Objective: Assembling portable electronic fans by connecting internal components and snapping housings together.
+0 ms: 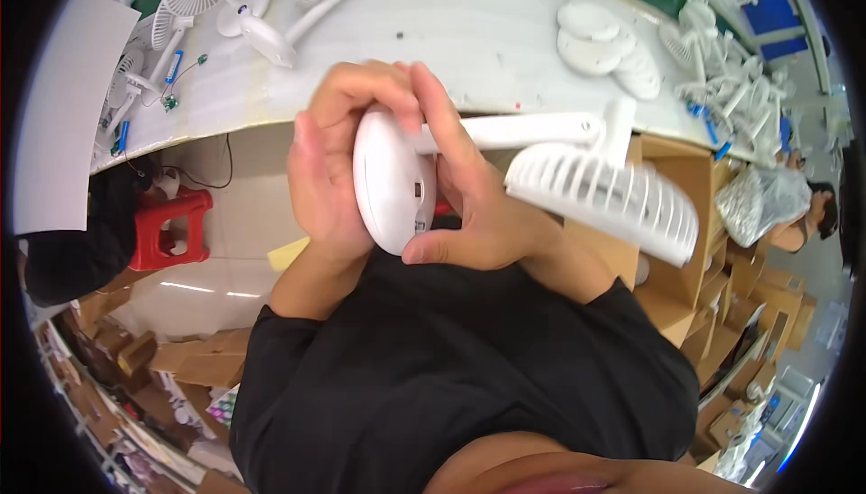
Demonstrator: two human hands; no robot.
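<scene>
Both my hands gripped a white fan by its round base.

My left hand [329, 165] curled its fingers [374, 88] over the base [392, 178] while my right hand [474, 210] pinched it, thumb below. The fan's stem [532, 129] and grille head [600, 201] stuck out rightward, held above the white bench [469, 34] strewn with more fans [722, 79] and round covers [600, 43].

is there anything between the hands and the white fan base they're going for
Nothing visible. Both hands already hold the white oval plastic fan base: the left hand cups its left side, and the right hand wraps its right side, fingers over the top.
</scene>
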